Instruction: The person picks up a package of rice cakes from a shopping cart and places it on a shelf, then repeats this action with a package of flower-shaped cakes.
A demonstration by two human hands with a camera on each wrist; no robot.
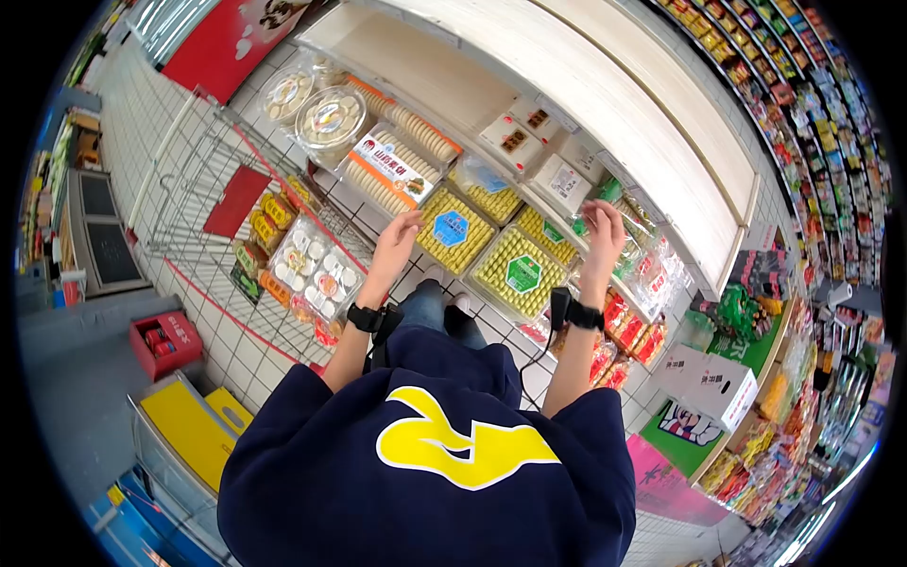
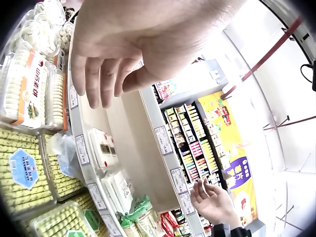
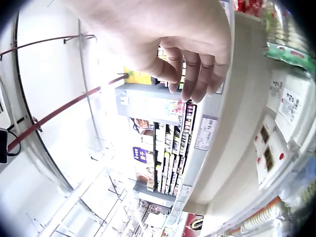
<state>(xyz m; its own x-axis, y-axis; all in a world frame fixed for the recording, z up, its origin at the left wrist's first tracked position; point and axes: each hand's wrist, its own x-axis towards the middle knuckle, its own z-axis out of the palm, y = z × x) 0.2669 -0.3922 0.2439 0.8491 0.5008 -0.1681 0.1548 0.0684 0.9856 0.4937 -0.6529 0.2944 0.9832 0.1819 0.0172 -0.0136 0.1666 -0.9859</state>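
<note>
The shelf (image 1: 444,80) carried small white boxes (image 1: 515,132) — below its front edge, clear trays of yellow biscuits (image 1: 518,274) lay side by side.

Two hands show, the left hand (image 1: 397,241) and the right hand (image 1: 603,231), with two black wrist straps (image 1: 364,318), one on each. Between the two sets of fingers lie two clear boxes of green biscuits with hexagon labels: one blue-labelled box (image 1: 451,229) just beside the left fingers, one green-labelled box (image 1: 522,274) below the right fingers. Beyond both sets of fingertips sit three white boxes (image 1: 515,140). Well past the left fingers stand two round tubs (image 1: 331,118) and one wire cart (image 1: 179,189).
</note>
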